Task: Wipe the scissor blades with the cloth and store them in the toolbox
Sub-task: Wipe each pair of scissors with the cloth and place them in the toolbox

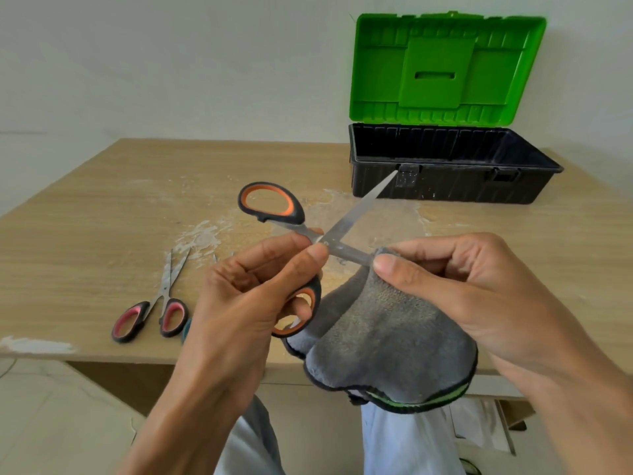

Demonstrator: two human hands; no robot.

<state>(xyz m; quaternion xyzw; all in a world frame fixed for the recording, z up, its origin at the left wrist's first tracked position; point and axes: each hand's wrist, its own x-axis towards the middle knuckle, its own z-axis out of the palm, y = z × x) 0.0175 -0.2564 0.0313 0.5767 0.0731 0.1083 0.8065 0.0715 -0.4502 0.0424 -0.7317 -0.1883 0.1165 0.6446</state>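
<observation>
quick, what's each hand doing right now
Left hand: gripping the orange scissors, which are spread open.
Right hand: pinching the grey cloth around part of the scissors.

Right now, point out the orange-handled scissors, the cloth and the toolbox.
orange-handled scissors (356,208): head view, upper blade.
cloth (387,334): head view, middle of grey fabric.
toolbox (445,186): head view, black front wall.

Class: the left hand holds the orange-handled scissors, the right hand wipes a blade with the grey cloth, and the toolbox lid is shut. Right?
No: the head view shows the toolbox lid open. Left hand on orange-handled scissors, right hand on grey cloth: correct.
</observation>
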